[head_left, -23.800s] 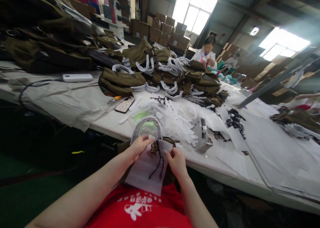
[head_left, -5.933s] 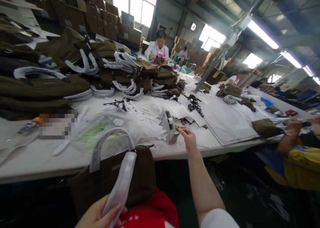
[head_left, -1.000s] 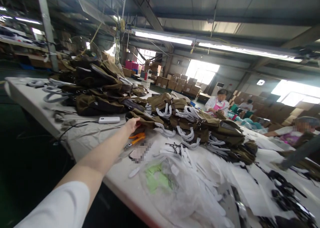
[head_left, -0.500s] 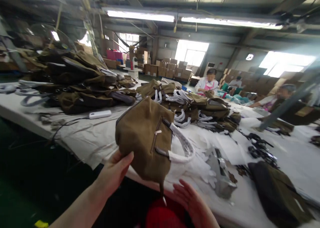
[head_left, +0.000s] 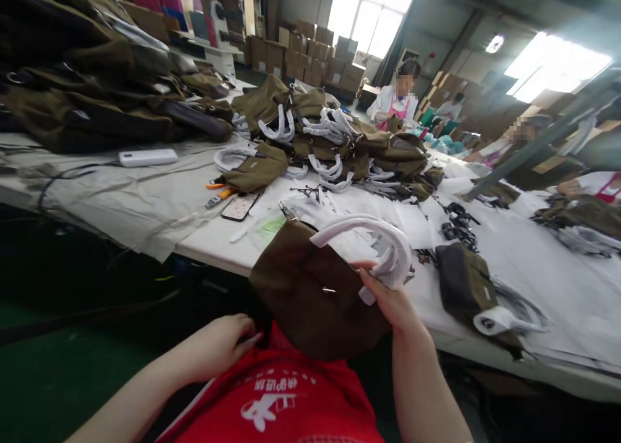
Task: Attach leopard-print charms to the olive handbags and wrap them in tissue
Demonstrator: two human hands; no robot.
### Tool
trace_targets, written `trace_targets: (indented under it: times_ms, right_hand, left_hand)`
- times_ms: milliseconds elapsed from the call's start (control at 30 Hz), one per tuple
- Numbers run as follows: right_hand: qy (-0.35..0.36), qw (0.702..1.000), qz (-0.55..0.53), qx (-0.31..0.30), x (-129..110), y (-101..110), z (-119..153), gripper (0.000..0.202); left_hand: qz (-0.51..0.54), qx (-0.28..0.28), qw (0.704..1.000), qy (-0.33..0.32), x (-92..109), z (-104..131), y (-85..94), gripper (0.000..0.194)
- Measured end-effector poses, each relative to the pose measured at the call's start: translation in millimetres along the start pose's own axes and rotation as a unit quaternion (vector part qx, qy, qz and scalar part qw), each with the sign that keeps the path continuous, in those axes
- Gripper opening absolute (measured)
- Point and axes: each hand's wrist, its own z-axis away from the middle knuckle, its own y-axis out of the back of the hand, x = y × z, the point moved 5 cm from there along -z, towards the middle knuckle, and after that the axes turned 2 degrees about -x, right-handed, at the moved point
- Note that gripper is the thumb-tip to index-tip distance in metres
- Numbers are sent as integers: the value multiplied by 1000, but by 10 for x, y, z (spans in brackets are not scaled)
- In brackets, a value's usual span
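A brown-olive handbag [head_left: 315, 294] with a small metal zip pull hangs tilted in front of my red apron [head_left: 310, 404]. Its white-wrapped handles [head_left: 369, 226] arch up over its upper right side. My right hand [head_left: 391, 301] grips the bag's right edge beside the handles. Low on the left, by the apron and the bag's lower left side, my left hand [head_left: 226, 346] has its fingers curled in; what they hold, if anything, is hidden.
The white table [head_left: 208, 242] carries a heap of similar bags [head_left: 339, 139], a phone [head_left: 240, 207], a yellow cutter [head_left: 220, 197] and a white power bank [head_left: 148, 158]. Another bag [head_left: 466, 288] lies at right. A co-worker [head_left: 395, 100] in a pink apron is across the table.
The bag has turned and come lower, closer to my body. My left hand has left its side and dropped; my right hand, open before, now grips it. The view has tilted down.
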Motion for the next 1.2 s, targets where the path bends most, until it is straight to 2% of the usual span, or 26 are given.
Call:
trace_targets:
  times_ms: [67, 167, 200, 267, 333, 400, 500, 567, 667, 733, 767, 833, 900, 933, 1000, 1067, 1133, 1200]
  right_hand:
    - [-11, 998, -24, 51, -4, -35, 39, 36]
    - [-33, 979, -115, 167, 66, -125, 75, 41]
    - [-37, 970, -144, 195, 89, -164, 81, 42]
    - [-44, 957, -189, 216, 112, -253, 89, 42]
    - [-47, 955, -216, 198, 84, -353, 127, 43]
    - [-20, 963, -219, 156, -24, -456, 235, 46]
    - [108, 977, -160, 87, -354, -581, 558, 53]
    - [217, 968, -92, 90, -604, -602, 818, 51]
    - [310, 945, -1, 102, -807, -590, 1003, 24]
    - [306, 948, 55, 67, -748, -601, 901, 7]
    - [284, 954, 77, 53, -653, -604, 801, 5]
    - [200, 973, 102, 46, -352, -609, 574, 12]
    - [106, 989, 97, 34, -4, -661, 417, 20]
    - [81, 992, 93, 15, 135, -717, 385, 22]
    - [82, 991, 97, -38, 290, -858, 400, 20]
    - [128, 982, 114, -81, 295, -979, 469, 13]
    - [163, 970, 136, -117, 234, -1061, 527, 7]
    - [178, 960, 159, -147, 171, -1108, 549, 6]
  left_hand:
    - [-12, 46, 998, -42, 107, -17, 66, 27]
    - [-74, 180, 971, -139, 465, 74, 195, 56]
    - [-99, 202, 957, -184, 610, 127, 201, 64]
    - [-143, 192, 931, -274, 869, 225, 139, 75]
    - [-176, 160, 912, -334, 1031, 284, 38, 78]
    - [-192, 157, 901, -355, 1085, 299, -16, 69]
    - [-152, 179, 896, -378, 1072, 320, 47, 65]
    - [-57, 154, 907, -387, 1048, 344, 161, 58]
    - [122, 43, 930, -344, 989, 314, 291, 38]
    - [204, -42, 940, -271, 875, 202, 258, 27]
    - [245, -69, 941, -224, 774, 114, 217, 25]
    - [350, -70, 926, -124, 492, -109, 125, 28]
    - [464, -34, 884, -53, 185, -332, 53, 36]
    - [496, -9, 868, -24, 46, -425, 38, 39]
    - [490, 46, 870, 22, -138, -554, 78, 47]
    - [413, 71, 908, 24, -128, -622, 199, 52]
    - [310, 42, 950, -7, 49, -662, 325, 51]
    - [200, -34, 979, -31, 265, -694, 388, 45]
